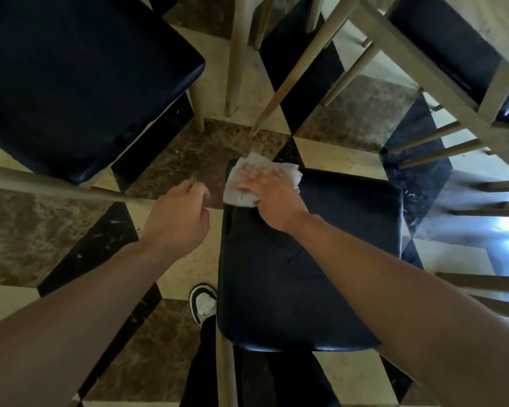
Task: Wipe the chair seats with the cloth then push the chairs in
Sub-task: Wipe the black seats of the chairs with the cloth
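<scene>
A dark blue padded chair seat (pixel 335 274) lies below me, right of centre. A crumpled white cloth (pixel 241 183) sits on its far left corner. My right hand (pixel 272 195) presses flat on the cloth with straight fingers. My left hand (pixel 178 218) hovers over the floor just left of the seat, fingers loosely curled, holding nothing. A second dark blue chair seat (pixel 80 83) is at the upper left. A third dark seat (pixel 453 51) shows at the upper right behind pale wooden rails.
Pale wooden chair and table legs (pixel 235 54) stand at the top centre. Wooden spindles (pixel 482 207) of a chair back fan out on the right. The floor (pixel 188 160) is tiled in brown, cream and black. My shoe (pixel 203 304) stands beside the seat's left edge.
</scene>
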The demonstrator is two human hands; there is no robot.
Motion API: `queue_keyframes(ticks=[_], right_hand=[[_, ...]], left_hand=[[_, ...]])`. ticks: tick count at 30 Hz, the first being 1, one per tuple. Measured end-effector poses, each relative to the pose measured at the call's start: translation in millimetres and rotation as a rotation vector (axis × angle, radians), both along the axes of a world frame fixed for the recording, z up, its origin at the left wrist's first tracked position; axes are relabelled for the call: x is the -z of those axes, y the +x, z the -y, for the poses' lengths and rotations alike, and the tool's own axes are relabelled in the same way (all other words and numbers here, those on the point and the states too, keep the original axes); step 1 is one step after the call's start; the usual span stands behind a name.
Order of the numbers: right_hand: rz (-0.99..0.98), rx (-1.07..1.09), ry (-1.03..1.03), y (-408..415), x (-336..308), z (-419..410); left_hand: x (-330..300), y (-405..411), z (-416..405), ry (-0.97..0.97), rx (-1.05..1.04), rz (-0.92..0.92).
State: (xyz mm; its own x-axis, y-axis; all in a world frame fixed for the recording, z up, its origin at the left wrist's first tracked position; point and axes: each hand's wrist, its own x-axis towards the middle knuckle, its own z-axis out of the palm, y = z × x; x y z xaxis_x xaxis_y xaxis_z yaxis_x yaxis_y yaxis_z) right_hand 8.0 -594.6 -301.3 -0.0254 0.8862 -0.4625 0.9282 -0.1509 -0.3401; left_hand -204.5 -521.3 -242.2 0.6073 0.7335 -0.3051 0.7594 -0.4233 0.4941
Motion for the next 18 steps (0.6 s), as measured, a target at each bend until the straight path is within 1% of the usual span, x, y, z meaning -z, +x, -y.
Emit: queue_keyframes(ticks=[2, 3, 4, 6, 9, 11, 15, 18], right_hand=[[-0.012, 0.133, 0.02, -12, 1, -3], [-0.016, 0.143, 0.021, -18, 2, 1], [-0.03, 0.116, 0.017, -25, 3, 5], [-0.069, -0.007, -0.009, -31, 3, 20], [-0.136, -0.212, -0.079, -27, -1, 48], [-0.167, -0.294, -0.102, -21, -2, 64], [-0.178, -0.364, -0.158, 7, -9, 84], [-0.184, -0.292, -0.173, 35, -16, 99]], left_hand=[[0, 8, 2, -0.018, 0.013, 0.015], [0, 13, 3, -0.028, 0.009, 0.026], [0, 16, 5, -0.042, -0.002, 0.036], [-1, 22, 9, -0.072, -0.01, 0.048], [-5, 30, 17, -0.092, 0.028, 0.052], [-9, 36, 23, -0.096, 0.04, 0.049], [-13, 52, 38, -0.113, 0.061, 0.016], [-14, 70, 49, -0.139, 0.07, 0.016]])
